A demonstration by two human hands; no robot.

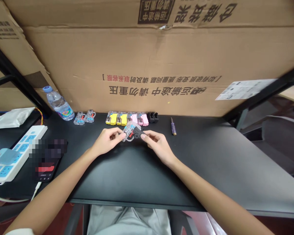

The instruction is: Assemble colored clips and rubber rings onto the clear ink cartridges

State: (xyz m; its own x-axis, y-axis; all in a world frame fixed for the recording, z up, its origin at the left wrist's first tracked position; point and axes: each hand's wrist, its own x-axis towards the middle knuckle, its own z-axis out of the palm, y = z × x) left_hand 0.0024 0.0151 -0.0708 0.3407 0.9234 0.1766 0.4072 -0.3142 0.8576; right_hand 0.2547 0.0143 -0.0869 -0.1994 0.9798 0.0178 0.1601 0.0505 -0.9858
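Observation:
Over the middle of the black table point(210, 169), both hands hold one small toy part between them. My left hand point(107, 140) pinches its clear plastic shell point(128, 132), which shows red and blue bits inside. My right hand point(156, 145) pinches a black piece point(138, 132) at the shell's right end. The two pieces touch; whether they are joined I cannot tell. Behind the hands runs a row of similar small toys: two clear ones point(84, 117), two yellow point(116, 118), two pink point(139, 118) and a black one point(153, 117).
A purple-handled screwdriver point(173, 126) lies right of the row. A water bottle point(59, 103) leans at the back left. A white and blue power strip point(14, 151) and a phone point(47, 166) lie at the left. A cardboard wall point(147, 65) closes the back.

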